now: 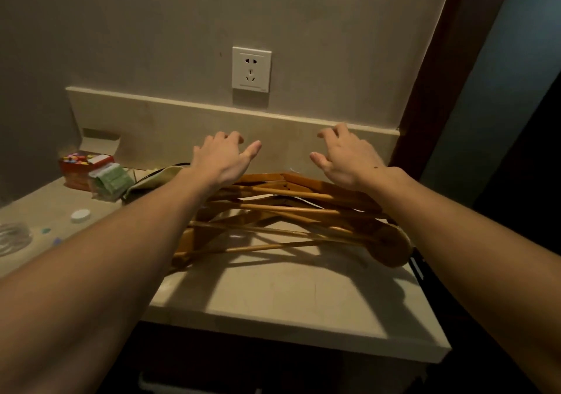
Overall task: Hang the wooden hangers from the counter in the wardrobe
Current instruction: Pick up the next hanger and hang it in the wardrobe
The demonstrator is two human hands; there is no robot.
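Two hands, left hand point(223, 158) and right hand point(349, 160), hover loose-fingered, holding nothing; beneath them wooden hangers point(282, 210), about five, lie tangled on the counter point(273, 296). One wall socket point(251, 69) sits above.

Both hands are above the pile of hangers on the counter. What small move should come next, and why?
Probably lower both hands and grip the far side of the wooden hangers. The left hand and the right hand are open over the pile, holding nothing, while the hangers lie overlapped on the counter.
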